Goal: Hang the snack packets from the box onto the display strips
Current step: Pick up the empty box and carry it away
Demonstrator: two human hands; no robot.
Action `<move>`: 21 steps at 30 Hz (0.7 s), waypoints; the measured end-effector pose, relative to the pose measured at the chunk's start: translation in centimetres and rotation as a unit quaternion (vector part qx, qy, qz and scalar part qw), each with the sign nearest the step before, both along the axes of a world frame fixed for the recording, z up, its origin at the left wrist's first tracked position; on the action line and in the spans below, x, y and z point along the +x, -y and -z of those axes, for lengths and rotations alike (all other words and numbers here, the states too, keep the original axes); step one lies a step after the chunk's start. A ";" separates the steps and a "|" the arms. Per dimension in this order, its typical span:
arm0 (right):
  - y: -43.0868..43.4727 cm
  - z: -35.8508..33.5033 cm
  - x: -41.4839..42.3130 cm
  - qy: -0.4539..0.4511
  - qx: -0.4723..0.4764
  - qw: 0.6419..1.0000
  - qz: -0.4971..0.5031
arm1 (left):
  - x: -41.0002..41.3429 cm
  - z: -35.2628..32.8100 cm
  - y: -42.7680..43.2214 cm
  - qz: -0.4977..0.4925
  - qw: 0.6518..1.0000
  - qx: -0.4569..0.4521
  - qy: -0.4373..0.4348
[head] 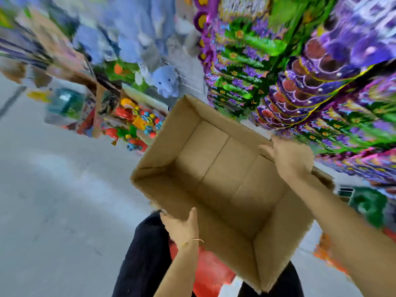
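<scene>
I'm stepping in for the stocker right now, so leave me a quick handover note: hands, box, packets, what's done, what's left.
Left hand: grips the near rim of the cardboard box.
Right hand: grips its right rim.
Box: held up and tilted, no packets visible inside.
Snack packets: purple and green rows hang on the display at right; the strips themselves are too blurred to see.
Done: the box looks emptied.
Left: probably just putting the box away.
</scene>
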State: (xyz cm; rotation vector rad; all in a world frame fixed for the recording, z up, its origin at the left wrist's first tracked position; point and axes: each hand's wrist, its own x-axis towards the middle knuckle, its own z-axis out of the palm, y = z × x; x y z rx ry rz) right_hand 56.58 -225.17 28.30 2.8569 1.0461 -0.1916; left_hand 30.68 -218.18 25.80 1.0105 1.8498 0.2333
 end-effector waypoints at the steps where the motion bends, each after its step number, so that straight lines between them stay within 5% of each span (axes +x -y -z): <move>1: 0.1 -1.1 -0.6 -0.001 -0.005 1.000 0.010 | 0.0 -1.0 -0.2 -0.055 0.997 -0.046 0.031; 14: -9.7 -13.4 -7.6 -0.029 0.034 0.999 -0.011 | -6.1 -10.3 -5.6 -0.109 0.989 0.066 0.076; 15: -14.7 -14.2 -10.8 -0.031 0.045 0.994 -0.097 | -10.2 -11.2 -7.9 -0.185 0.974 0.082 0.102; 21: -24.7 -16.9 -17.7 -0.059 0.010 0.985 -0.164 | -18.6 -13.3 -15.2 -0.247 0.953 0.104 0.144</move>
